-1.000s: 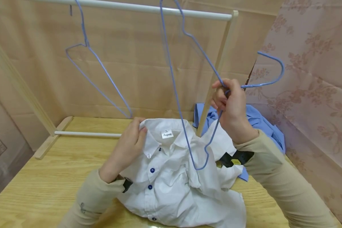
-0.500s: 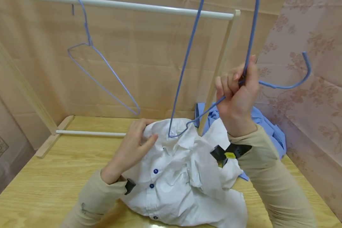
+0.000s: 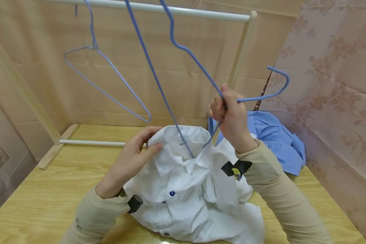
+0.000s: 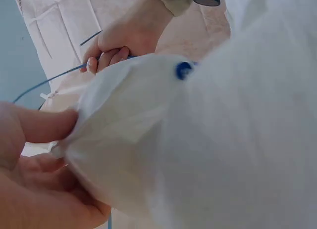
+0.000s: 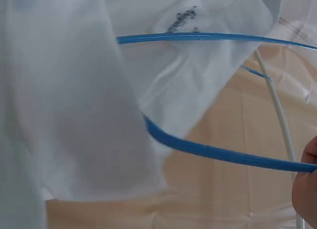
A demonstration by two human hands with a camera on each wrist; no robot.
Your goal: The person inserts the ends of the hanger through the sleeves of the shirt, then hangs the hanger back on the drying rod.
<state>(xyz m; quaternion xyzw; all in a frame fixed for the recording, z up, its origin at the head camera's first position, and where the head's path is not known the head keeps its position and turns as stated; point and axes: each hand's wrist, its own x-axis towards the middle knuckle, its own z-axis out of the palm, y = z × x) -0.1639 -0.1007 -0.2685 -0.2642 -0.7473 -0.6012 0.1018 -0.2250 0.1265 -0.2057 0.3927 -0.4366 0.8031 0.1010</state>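
Observation:
A white button-up shirt (image 3: 183, 203) with dark blue buttons lies on the table, its collar raised. My left hand (image 3: 129, 157) pinches the collar's left side between thumb and fingers; the left wrist view shows the cloth gathered at the thumb tip. My right hand (image 3: 231, 117) grips a blue wire hanger (image 3: 154, 73) near the base of its hook, which points right. One end of this hanger dips inside the shirt's neck opening and is hidden by the front. In the right wrist view, two hanger wires (image 5: 213, 152) pass behind the white cloth (image 5: 89, 115).
Another blue hanger (image 3: 122, 79) hangs from the white rail (image 3: 201, 13) of a wooden-legged rack. A blue garment (image 3: 274, 139) lies bunched at the back right. A lower white bar (image 3: 91, 143) runs along the table's back, before a beige cloth backdrop.
My right hand rose, then came down and left, bringing the hanger's end from in front of the shirt into its neck opening. My left hand has stayed at the collar, shifting its fingers.

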